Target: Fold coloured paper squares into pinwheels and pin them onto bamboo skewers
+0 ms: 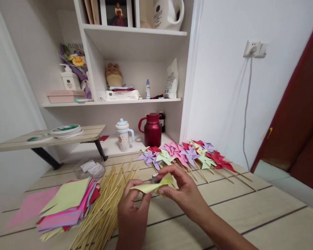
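Observation:
A pale yellow paper square (152,186), partly folded, is held between both hands above the wooden table (250,211). My left hand (133,205) pinches its left corner. My right hand (181,189) grips its right side, fingers curled over a folded flap. A small dark object sits at the paper's centre, too hidden to identify. To the left of my hands lies a pile of bamboo sticks (106,205). Beyond them is a stack of coloured paper squares (67,205). Finished paper pinwheels (187,154) on sticks lie in a row behind my hands.
A red thermos jug (152,129) and a small lidded cup (123,135) stand on a low shelf behind the table. A clear bag (92,169) lies near the sticks. A small raised bench (47,137) holds round tins at left. A dark red door (299,121) stands at right.

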Tool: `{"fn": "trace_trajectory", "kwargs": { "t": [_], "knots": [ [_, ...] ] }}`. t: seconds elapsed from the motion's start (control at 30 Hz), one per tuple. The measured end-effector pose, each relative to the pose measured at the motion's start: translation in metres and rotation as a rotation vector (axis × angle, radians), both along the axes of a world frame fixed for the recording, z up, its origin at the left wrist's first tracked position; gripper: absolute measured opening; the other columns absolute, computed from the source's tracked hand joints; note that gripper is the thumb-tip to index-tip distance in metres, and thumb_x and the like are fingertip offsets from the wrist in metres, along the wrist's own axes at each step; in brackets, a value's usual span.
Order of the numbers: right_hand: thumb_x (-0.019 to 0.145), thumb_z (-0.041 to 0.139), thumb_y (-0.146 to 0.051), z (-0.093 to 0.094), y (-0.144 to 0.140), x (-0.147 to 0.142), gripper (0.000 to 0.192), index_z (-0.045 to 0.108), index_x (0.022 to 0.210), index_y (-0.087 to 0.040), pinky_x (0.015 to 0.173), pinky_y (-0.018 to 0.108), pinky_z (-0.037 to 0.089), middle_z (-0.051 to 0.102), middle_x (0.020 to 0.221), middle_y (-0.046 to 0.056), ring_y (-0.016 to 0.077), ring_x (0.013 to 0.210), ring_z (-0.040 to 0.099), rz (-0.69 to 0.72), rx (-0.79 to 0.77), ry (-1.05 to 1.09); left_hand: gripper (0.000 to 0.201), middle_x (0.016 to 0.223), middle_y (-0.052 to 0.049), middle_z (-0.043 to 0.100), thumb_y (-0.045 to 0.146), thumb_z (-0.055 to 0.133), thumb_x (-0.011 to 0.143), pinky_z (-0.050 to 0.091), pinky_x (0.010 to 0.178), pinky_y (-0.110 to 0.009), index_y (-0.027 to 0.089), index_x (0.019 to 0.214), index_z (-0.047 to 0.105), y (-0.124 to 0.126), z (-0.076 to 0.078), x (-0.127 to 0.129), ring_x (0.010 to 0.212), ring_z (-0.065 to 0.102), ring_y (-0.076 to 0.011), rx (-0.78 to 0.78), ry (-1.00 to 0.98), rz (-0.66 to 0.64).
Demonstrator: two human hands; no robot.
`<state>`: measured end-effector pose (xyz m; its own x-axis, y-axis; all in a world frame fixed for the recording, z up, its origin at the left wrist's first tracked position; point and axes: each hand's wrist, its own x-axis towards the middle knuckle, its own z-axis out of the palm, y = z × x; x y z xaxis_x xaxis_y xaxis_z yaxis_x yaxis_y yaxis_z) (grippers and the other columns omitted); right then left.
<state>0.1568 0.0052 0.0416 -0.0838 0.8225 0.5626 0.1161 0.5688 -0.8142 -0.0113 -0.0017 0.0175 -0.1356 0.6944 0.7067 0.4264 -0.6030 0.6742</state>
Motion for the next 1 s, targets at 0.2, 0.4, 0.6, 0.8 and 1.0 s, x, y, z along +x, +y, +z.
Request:
{"fn": "trace_trajectory", "kwargs": {
  "t": [0.2,0.4,0.6,0.8,1.0],
  "knots": [
    [0.079,0.070,-0.010,0.004,-0.004,0.002,0.014,0.067,0.084,-0.023,0.074,0.035,0.048,0.070,0.080,0.002,0.0195,0.080,0.063,0.039,0.347,-0.096,0.023,0.088,-0.002,0.063,0.010,0.060,0.080,0.047,0.081,-0.031,0.025,0.094,0.071,-0.007,-0.001,-0.012,0.087,0.059,-0.0186,0.370,0.410,0.067],
    [0.084,0.066,-0.008,0.007,-0.007,0.000,0.014,0.064,0.084,-0.022,0.080,0.040,0.048,0.073,0.081,0.002,0.0177,0.075,0.066,0.021,0.538,-0.139,0.030,0.084,-0.003,0.060,0.000,0.053,0.078,0.042,0.091,-0.033,0.020,0.094,0.069,-0.011,0.015,-0.015,0.087,0.055,-0.0175,0.596,0.514,0.054],
    [0.085,0.063,-0.005,0.007,-0.009,0.001,0.016,0.066,0.090,-0.020,0.081,0.042,0.048,0.073,0.082,0.004,0.0190,0.078,0.066,-0.002,0.586,-0.189,0.027,0.084,-0.003,0.060,0.000,0.051,0.081,0.041,0.091,-0.032,0.017,0.092,0.068,-0.015,0.026,-0.011,0.086,0.053,-0.0161,0.654,0.544,0.069],
    [0.083,0.064,-0.004,0.008,-0.010,-0.002,0.015,0.066,0.087,-0.019,0.079,0.040,0.048,0.072,0.079,0.004,0.0184,0.076,0.066,-0.023,0.608,-0.165,0.021,0.080,-0.002,0.063,0.005,0.052,0.086,0.042,0.089,-0.032,0.017,0.092,0.068,-0.016,0.030,-0.012,0.082,0.056,-0.0155,0.684,0.568,0.090],
    [0.082,0.061,-0.001,0.006,-0.009,-0.002,0.019,0.064,0.086,-0.020,0.080,0.040,0.048,0.071,0.078,0.002,0.0170,0.075,0.065,-0.046,0.606,-0.196,0.025,0.078,-0.002,0.065,0.004,0.049,0.085,0.041,0.088,-0.032,0.018,0.090,0.069,-0.016,0.032,-0.013,0.078,0.058,-0.0146,0.687,0.584,0.093]
  ]
}}
